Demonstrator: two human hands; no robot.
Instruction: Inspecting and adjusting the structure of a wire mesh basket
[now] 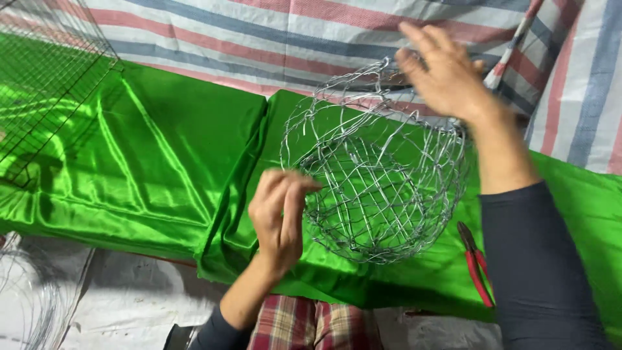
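Holding a rounded wire mesh basket [379, 188] above green satin cloth [162, 155], tilted so its open mouth faces near and left. Left hand [280, 217] at the near-left rim, thumb and fingers pinched together on the wire there, grip nearly closed. Right hand [444, 74] at the far-right top of the basket, fingers spread and curled over the upper rim, back of the hand toward the camera; grip partly open, resting on the wire, whether truly clamped cannot be told. Dark sleeves on both forearms.

Spread under and around the basket, two green cloth-covered pads lying side by side, with a fold between them. Beyond them, far, a striped tarp [291, 35] in red, blue and white. Lying on the green cloth to the right of the basket, close beside the right forearm, red-handled pliers [476, 262]. At far left, a flat panel of wire grid [45, 78] leaning over the green cloth. At near left, loose coils of thin wire [29, 304] on a pale floor sheet. At the near edge, plaid fabric [311, 324] over the lap.
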